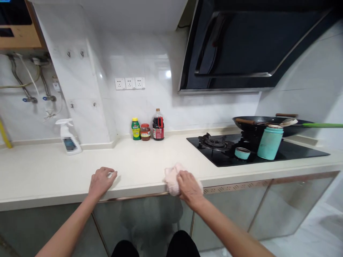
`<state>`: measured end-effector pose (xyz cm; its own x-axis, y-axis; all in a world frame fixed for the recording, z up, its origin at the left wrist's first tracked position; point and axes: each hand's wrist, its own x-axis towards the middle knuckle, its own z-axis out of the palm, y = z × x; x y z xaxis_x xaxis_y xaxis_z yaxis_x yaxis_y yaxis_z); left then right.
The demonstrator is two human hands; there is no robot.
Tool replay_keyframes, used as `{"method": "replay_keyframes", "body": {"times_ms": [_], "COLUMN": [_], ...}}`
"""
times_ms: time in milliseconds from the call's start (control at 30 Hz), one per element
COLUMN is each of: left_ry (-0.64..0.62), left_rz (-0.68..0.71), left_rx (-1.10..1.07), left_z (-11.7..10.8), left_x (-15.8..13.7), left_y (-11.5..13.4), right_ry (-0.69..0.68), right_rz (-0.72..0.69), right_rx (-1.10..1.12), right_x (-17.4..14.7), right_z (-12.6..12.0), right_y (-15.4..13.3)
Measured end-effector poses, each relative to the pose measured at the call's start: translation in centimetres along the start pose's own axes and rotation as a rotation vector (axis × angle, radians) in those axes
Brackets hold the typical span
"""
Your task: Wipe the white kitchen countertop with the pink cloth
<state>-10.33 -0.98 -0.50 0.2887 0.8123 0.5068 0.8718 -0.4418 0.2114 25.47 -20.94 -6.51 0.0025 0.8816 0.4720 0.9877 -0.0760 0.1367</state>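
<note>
A pale pink cloth (pixel 173 180) lies bunched over the counter's front edge, and my right hand (pixel 189 185) grips it from above. Part of the cloth hangs below the edge. Further left, my left hand (pixel 102 180) is just over the white countertop (pixel 139 160), fingers curled in and thumb close to the index finger. A small gap shows between them and nothing visible is held. Whether that hand rests on the counter I cannot tell.
Against the wall stand a green bottle (pixel 135 129), a red-lidded jar (pixel 145 132) and a dark sauce bottle (pixel 158 126). A white spray bottle (pixel 68 139) stands left. The black hob (pixel 209 151) carries a wok (pixel 257 121), a turquoise flask (pixel 270 142) and its cup (pixel 242 153). A range hood (pixel 235 46) overhangs.
</note>
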Motion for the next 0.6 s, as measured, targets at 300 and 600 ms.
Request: {"method": "replay_keyframes", "body": {"times_ms": [300,600], "left_ry": [0.183,-0.128], "left_rz": [0.546,0.551], "left_rx": [-0.207,0.027], "left_z": [1.6,2.5], "left_x": [-4.6,-7.7], "left_y": [5.0,13.3], "right_ry": [0.013,0.083], "right_rz": [-0.111,-0.345], "right_rx": [0.2,0.552], "right_x": [5.9,2.3], "right_z": [0.6,-0.7], "right_y": [-13.0,0.5]}}
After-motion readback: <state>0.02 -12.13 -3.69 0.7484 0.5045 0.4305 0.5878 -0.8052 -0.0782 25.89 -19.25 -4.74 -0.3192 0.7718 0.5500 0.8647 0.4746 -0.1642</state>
